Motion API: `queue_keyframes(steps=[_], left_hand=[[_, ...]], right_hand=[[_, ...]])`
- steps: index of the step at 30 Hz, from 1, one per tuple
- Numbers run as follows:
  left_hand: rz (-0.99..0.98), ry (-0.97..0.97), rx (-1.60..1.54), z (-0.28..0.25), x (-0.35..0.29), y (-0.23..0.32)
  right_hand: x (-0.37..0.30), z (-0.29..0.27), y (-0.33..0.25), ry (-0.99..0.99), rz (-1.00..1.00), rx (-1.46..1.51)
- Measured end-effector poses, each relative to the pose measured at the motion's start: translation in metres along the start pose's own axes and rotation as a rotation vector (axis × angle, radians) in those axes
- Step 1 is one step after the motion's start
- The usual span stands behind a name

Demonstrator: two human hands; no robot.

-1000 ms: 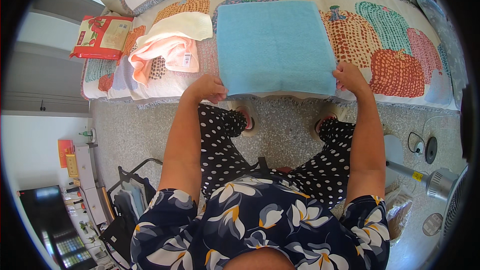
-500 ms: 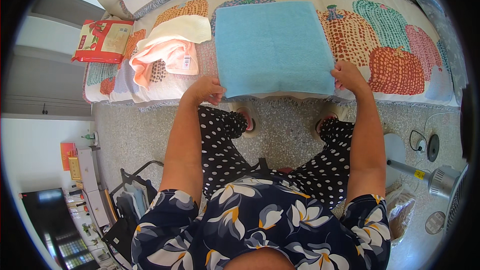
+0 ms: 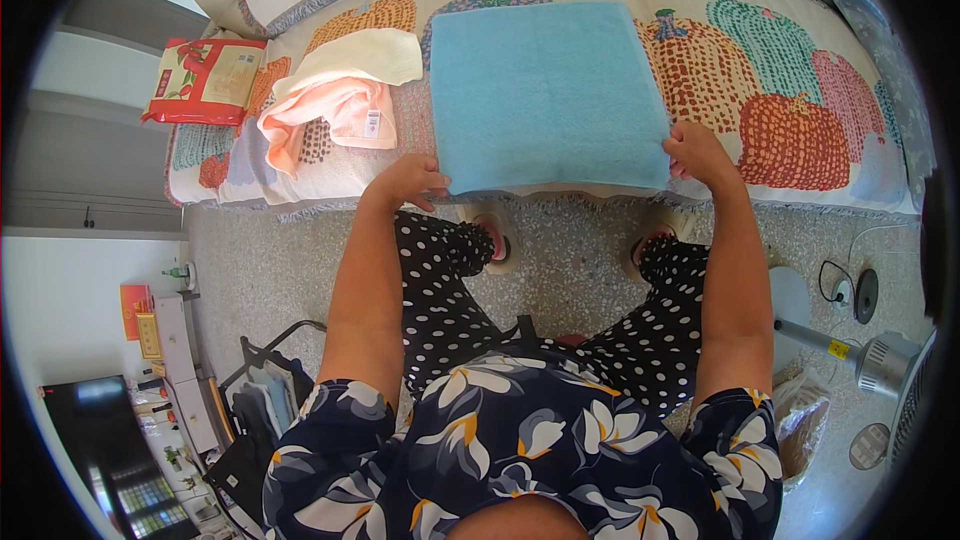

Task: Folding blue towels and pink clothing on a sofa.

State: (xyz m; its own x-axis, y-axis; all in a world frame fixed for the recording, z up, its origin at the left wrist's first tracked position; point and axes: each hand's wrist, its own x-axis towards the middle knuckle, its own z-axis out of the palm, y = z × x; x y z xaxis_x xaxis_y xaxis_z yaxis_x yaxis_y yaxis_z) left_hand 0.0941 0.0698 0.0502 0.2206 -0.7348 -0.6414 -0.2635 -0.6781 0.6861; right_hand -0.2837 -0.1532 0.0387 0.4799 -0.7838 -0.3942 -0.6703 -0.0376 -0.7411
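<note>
A light blue towel (image 3: 545,95) lies spread flat, roughly square, on the patterned sofa cover (image 3: 690,155). At its near left corner my left hand (image 3: 412,180) is closed, pinching the edge. My right hand (image 3: 695,152) grips the near right corner between thumb and fingers. The towel's near edge hangs slightly at the front of the seat. To the left, a crumpled pink towel (image 3: 340,115) with a small white label lies partly under a cream towel (image 3: 370,57).
A red and cream package (image 3: 208,82) sits at the sofa's left end. On the floor at right stand a fan (image 3: 880,360) and a clear plastic bag (image 3: 800,415). A black-framed rack with folded clothes (image 3: 270,390) is at lower left.
Almost nothing differs. My left hand's fingers have shifted very slightly at the towel's corner; the towel stays spread in place.
</note>
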Motion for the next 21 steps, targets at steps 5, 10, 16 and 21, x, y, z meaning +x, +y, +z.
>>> queue_keyframes(steps=[5, 10, 16, 21], left_hand=[[0.0, -0.029, -0.016, 0.003, -0.004, 0.008], [0.0, -0.004, -0.023, 0.007, -0.002, 0.009], [0.005, 0.002, -0.014, 0.007, -0.003, 0.011], [0.023, -0.005, 0.008, -0.001, 0.006, -0.003]], right_hand=[[-0.004, -0.003, 0.002, -0.004, -0.028, 0.044], [-0.007, -0.004, 0.002, -0.172, 0.003, 0.011], [-0.004, -0.005, 0.007, -0.175, 0.019, 0.009], [-0.003, -0.002, 0.003, -0.194, -0.001, -0.004]])
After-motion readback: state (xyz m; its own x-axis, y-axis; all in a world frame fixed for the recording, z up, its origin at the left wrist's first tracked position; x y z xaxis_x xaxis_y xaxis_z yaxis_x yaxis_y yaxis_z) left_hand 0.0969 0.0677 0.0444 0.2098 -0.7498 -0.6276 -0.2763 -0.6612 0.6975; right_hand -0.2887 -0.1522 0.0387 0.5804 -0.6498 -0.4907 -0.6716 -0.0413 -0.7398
